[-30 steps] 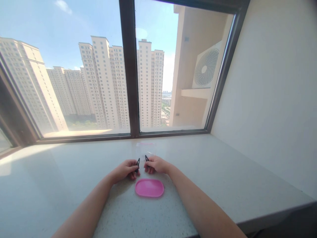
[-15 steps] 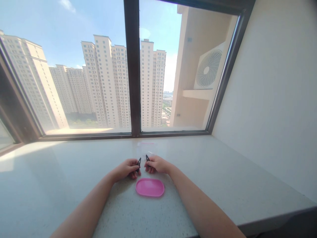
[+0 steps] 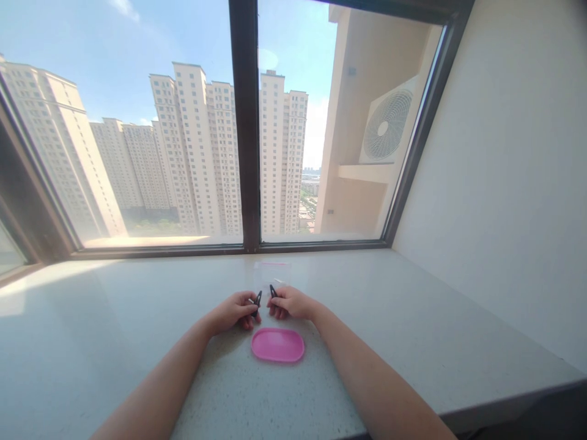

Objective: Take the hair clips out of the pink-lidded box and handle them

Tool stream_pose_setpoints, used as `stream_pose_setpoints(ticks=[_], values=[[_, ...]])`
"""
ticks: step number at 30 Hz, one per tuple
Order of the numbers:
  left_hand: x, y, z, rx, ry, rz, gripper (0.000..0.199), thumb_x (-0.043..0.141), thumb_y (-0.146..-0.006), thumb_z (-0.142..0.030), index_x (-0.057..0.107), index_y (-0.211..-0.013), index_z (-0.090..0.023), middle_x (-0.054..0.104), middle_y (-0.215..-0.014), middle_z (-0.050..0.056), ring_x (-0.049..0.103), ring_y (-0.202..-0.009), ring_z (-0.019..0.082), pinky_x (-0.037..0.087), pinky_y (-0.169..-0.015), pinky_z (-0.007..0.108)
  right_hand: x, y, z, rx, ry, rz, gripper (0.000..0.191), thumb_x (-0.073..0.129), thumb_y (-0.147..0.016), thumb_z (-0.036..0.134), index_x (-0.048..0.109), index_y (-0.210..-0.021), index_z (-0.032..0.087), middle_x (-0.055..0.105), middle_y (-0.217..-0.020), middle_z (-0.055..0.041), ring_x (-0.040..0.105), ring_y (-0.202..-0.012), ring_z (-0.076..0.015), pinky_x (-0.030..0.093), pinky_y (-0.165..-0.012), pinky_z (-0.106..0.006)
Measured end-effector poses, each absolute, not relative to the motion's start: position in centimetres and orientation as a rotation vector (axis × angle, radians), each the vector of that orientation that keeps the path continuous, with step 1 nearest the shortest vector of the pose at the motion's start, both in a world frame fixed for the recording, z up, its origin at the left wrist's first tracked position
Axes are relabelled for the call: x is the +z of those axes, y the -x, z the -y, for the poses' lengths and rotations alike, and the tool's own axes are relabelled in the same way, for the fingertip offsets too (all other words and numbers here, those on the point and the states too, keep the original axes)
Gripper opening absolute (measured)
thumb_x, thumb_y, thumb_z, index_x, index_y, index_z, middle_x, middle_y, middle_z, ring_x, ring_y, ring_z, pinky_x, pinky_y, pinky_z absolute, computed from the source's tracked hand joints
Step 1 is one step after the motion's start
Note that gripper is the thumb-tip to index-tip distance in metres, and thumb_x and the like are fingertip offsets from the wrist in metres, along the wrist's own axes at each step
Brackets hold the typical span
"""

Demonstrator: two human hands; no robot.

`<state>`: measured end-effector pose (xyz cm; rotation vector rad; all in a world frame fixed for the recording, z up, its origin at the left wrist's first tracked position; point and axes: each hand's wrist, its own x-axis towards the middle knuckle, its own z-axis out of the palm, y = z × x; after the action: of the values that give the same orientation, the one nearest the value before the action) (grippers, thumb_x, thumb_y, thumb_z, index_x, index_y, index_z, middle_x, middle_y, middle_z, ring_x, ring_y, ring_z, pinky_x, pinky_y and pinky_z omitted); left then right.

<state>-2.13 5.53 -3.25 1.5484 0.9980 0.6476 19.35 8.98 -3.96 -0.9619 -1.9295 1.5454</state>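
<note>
My left hand [image 3: 238,310] pinches a black snap hair clip [image 3: 258,299] between thumb and fingers, its narrow end pointing up. A second black hair clip [image 3: 273,291] is held the same way in my right hand [image 3: 288,304]. The two clips face each other across a small gap, apart from one another. Just in front of both hands, nearer to me, lies a pink oval tray [image 3: 277,345] with a raised rim and nothing on it. Behind the hands a clear plastic bag [image 3: 274,272] with a pink strip lies flat, partly hidden by my right hand.
The speckled pale sill [image 3: 137,342] spreads to both sides. At its back stands a dark-framed window [image 3: 250,183], and a white wall [image 3: 504,183] bounds it on the right. The sill's front edge [image 3: 513,400] shows at lower right.
The clip in my left hand now looks slightly more spread, with two prongs showing. Both hands stay in place, and the view has shifted very slightly.
</note>
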Motion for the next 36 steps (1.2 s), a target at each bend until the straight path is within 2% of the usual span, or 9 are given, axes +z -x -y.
stream_pose_setpoints(ticks=[19,28,36], values=[[-3.19,2.2,-5.61,0.65,-1.527,-0.999,0.036,0.065,-0.075,-0.045,0.052,-0.091,-0.015,0.072,-0.077,0.008,0.061,-0.051,0.011,0.047,-0.051,0.022,-3.76,-19.3,-8.87,1.534,0.971,1.962,0.011,0.047,-0.087,0.013,0.057,-0.082,0.012,0.063,-0.066,-0.0021,0.058,-0.05,-0.0073,0.046,-0.049,-0.017],[-2.93,2.19,-5.39,0.654,-1.527,-0.981,0.033,0.065,-0.076,-0.04,0.05,-0.093,-0.017,0.073,-0.079,0.008,0.062,-0.051,0.011,0.048,-0.051,0.021,-4.1,-19.36,-9.06,1.531,0.92,1.948,0.005,0.048,-0.084,0.013,0.047,-0.089,0.016,0.064,-0.065,0.0002,0.058,-0.048,-0.0087,0.046,-0.048,-0.019],[-2.41,2.13,-4.97,0.684,-1.519,-1.0,0.036,0.065,-0.075,-0.037,0.047,-0.099,-0.018,0.073,-0.079,0.008,0.063,-0.051,0.013,0.048,-0.048,0.021,-4.3,-19.56,-8.98,1.573,0.835,1.884,0.019,0.055,-0.081,0.021,0.041,-0.094,0.019,0.067,-0.071,-0.0011,0.064,-0.052,-0.0124,0.045,-0.045,-0.017]])
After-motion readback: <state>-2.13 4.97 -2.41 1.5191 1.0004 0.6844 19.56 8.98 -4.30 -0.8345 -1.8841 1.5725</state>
